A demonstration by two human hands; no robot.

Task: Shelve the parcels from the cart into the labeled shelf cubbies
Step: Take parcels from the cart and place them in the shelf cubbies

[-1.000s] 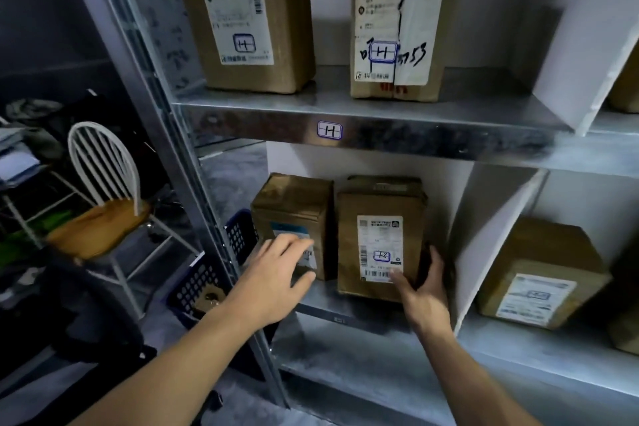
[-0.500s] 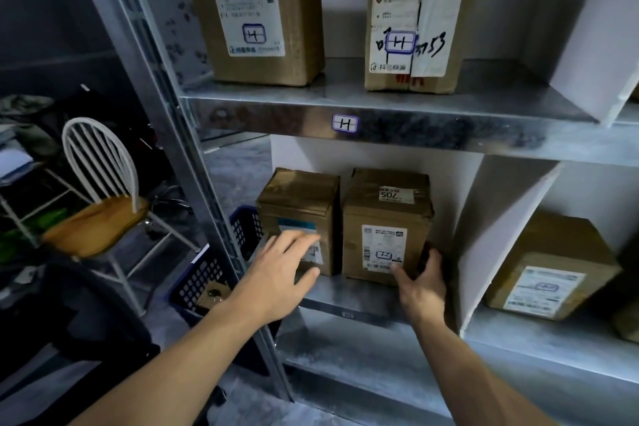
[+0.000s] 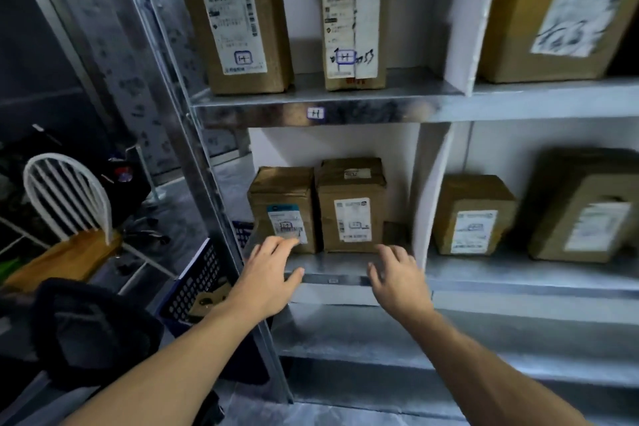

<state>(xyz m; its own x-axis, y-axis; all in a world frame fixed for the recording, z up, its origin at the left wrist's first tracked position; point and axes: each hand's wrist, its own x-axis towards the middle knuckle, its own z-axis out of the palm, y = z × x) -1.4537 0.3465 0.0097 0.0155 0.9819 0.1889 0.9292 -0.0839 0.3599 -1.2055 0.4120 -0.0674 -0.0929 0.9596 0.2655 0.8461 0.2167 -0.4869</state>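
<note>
Two brown cardboard parcels stand side by side in the lower left cubby of the metal shelf [image 3: 332, 270]: a left parcel [image 3: 281, 207] with a blue-topped label and a right parcel [image 3: 351, 204] with a white label. My left hand [image 3: 268, 275] hovers with relaxed fingers just in front of the left parcel, its fingertips near the label. My right hand [image 3: 397, 278] is off the right parcel, fingers spread, over the shelf's front edge. Neither hand holds anything.
Two taller parcels [image 3: 242, 21] [image 3: 352, 24] stand on the upper shelf above an "H" tag [image 3: 315, 113]. White dividers [image 3: 428, 194] separate cubbies; more parcels [image 3: 472, 214] sit to the right. A blue basket [image 3: 197, 284] and a white chair [image 3: 69, 204] are at left.
My right hand has let go of the right parcel and drawn back to the shelf edge. My left hand pulled back slightly. The view shifted left and upward.
</note>
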